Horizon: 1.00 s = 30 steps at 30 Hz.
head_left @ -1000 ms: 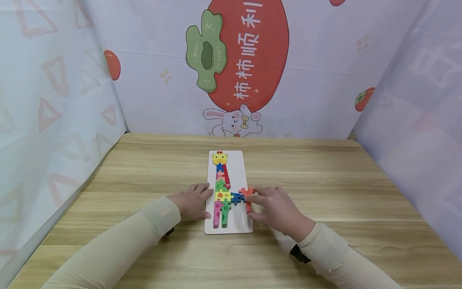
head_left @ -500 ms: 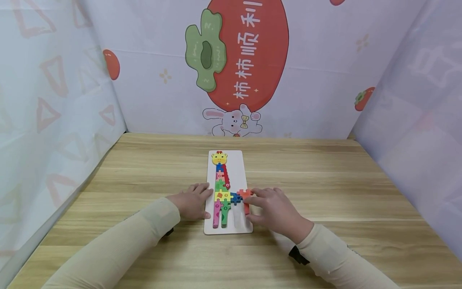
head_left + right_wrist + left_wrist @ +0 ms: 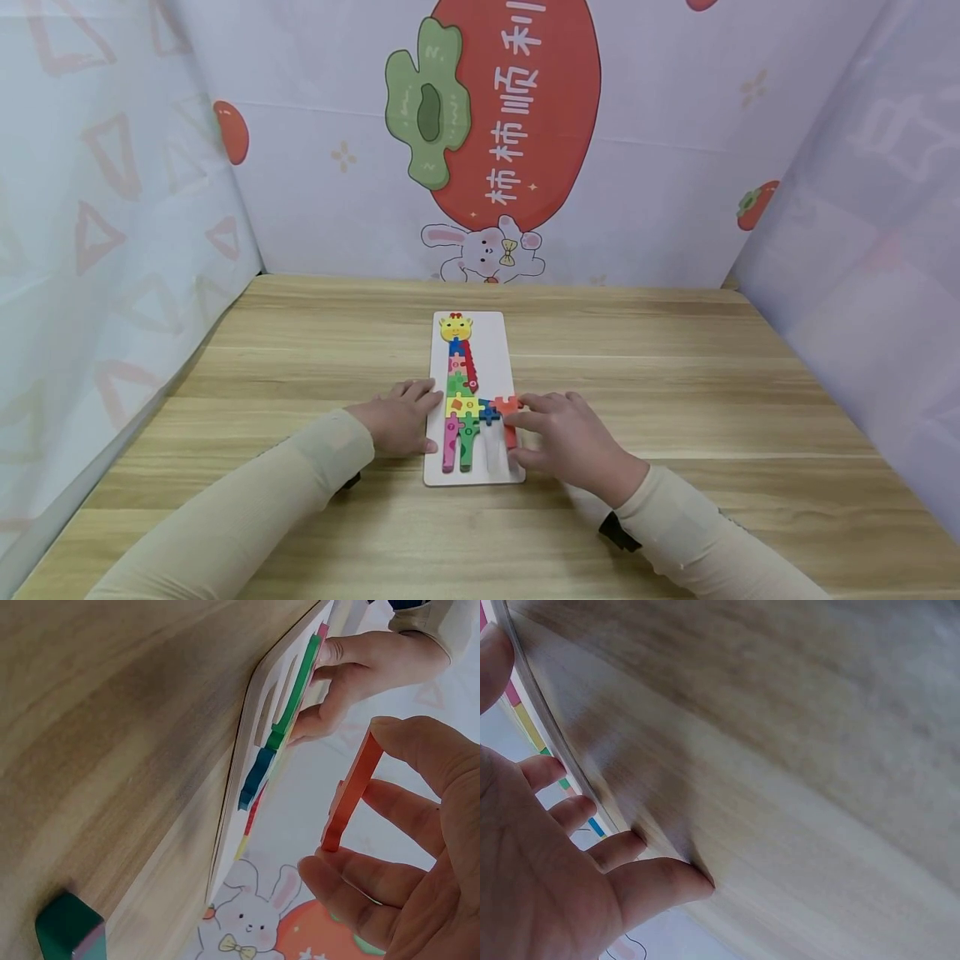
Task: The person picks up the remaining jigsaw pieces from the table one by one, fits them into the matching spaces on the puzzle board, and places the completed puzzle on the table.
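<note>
A white giraffe puzzle board (image 3: pixel 491 342) lies on the wooden table, its yellow head piece (image 3: pixel 455 327) at the far end. Coloured numbered pieces form the neck, body and two front legs. Between thumb and fingers, my right hand (image 3: pixel 566 437) pinches an orange puzzle piece (image 3: pixel 352 795), held raised over the board's right side. Beside it sits a dark blue piece (image 3: pixel 489 412) in the body row. Pale bare recesses (image 3: pixel 492 450) show at the lower right of the board. My left hand (image 3: pixel 397 421) rests along the board's left edge, fingers loosely spread, thumb (image 3: pixel 493 667) at the rim.
In the right wrist view a green block-like piece (image 3: pixel 71 930) lies on the table near the right hand, hidden in the head view. Printed cloth walls (image 3: pixel 637 167) stand behind and on both sides of the table.
My right hand has shifted slightly left with the orange piece, which now sits further over the board and overlaps part of the blue piece. The left hand stays in place.
</note>
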Each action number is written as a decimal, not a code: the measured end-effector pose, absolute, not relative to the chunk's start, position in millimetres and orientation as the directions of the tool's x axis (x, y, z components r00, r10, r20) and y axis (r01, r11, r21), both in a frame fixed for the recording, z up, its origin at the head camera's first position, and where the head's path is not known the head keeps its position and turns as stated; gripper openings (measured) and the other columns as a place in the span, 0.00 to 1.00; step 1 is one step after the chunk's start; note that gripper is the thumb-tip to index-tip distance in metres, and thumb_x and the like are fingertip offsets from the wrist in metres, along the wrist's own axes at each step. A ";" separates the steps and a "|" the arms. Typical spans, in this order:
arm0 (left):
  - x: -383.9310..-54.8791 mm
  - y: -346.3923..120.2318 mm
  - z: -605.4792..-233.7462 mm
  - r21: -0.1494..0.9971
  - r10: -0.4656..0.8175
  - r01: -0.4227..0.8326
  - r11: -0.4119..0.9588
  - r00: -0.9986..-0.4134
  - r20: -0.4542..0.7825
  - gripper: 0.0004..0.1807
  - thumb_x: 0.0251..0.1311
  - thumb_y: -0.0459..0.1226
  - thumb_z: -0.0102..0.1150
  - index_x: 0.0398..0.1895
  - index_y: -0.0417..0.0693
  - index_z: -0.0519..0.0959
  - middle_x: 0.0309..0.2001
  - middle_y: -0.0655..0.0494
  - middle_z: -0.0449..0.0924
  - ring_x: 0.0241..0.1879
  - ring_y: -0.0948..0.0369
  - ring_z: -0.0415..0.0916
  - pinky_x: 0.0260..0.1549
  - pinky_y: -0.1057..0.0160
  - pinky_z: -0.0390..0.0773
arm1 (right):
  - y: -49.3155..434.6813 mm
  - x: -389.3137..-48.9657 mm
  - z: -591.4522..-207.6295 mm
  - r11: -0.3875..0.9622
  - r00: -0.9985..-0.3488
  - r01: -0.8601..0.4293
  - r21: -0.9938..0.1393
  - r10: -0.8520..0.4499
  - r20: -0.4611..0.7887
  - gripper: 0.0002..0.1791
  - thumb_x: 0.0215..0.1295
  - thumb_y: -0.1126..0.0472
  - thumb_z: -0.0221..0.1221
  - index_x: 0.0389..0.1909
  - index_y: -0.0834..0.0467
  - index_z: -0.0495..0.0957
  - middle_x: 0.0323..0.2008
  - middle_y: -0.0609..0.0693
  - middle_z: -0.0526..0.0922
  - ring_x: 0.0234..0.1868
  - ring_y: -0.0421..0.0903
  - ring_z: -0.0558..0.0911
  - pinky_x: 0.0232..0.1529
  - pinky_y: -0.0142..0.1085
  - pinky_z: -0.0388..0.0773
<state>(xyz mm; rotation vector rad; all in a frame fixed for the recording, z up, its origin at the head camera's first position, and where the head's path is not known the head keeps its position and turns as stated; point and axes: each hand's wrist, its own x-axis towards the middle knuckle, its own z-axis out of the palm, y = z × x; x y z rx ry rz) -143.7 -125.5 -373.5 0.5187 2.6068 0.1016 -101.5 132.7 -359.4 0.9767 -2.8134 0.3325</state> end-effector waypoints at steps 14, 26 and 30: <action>-143.4 -125.0 -371.6 0.163 0.381 0.345 0.924 -0.815 -0.435 0.45 0.59 0.57 0.59 0.75 0.53 0.55 0.76 0.50 0.45 0.73 0.44 0.45 0.61 0.32 0.58 | 129.6 -100.0 -358.6 0.767 -0.784 -0.619 -0.167 -0.595 0.175 0.21 0.49 0.46 0.72 0.45 0.49 0.86 0.50 0.53 0.84 0.50 0.52 0.81 0.43 0.44 0.73; -143.6 -123.4 -372.1 0.146 0.363 0.334 0.931 -0.820 -0.443 0.44 0.59 0.57 0.59 0.75 0.54 0.55 0.76 0.50 0.45 0.73 0.44 0.45 0.61 0.32 0.58 | 126.1 -99.3 -361.4 0.775 -0.790 -0.613 -0.155 -0.593 0.157 0.21 0.51 0.45 0.71 0.46 0.48 0.86 0.51 0.54 0.83 0.49 0.52 0.82 0.47 0.50 0.75; -143.2 -123.5 -371.7 0.144 0.363 0.334 0.931 -0.819 -0.444 0.44 0.59 0.57 0.59 0.75 0.54 0.55 0.76 0.50 0.45 0.73 0.44 0.45 0.61 0.32 0.58 | 125.0 -98.2 -360.7 0.788 -0.808 -0.589 -0.179 -0.575 0.131 0.22 0.51 0.45 0.71 0.47 0.48 0.86 0.52 0.54 0.82 0.51 0.53 0.81 0.53 0.55 0.73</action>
